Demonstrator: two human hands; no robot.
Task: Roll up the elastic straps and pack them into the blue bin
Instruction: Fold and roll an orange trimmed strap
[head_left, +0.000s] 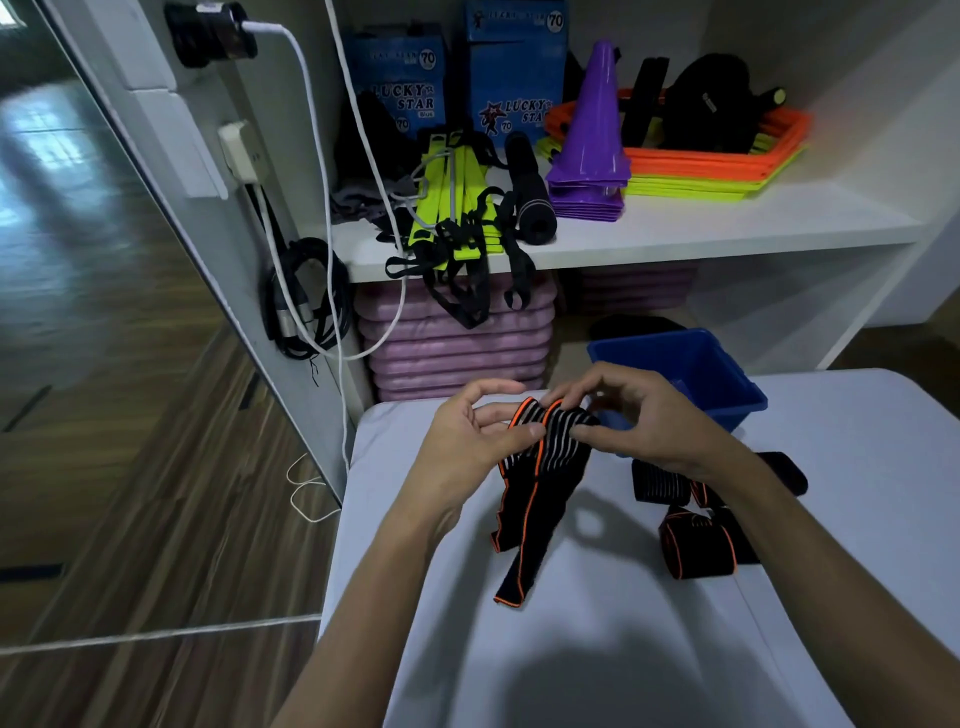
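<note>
The floppy black orange-edged elastic strap (540, 467) is pinched by left hand (467, 441) and right hand (639, 421); best gripped at the rolled top, being soft and light.

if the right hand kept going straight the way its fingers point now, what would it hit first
The right hand points its fingers left, pinching the striped strap. Going straight on, it would probably meet the left hand first, which holds the same strap close by. Depth between them is unclear.

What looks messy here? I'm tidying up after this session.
On the shelf, black straps from the yellow-green bundle dangle tangled over the front edge, in front of the pink mats.
</note>
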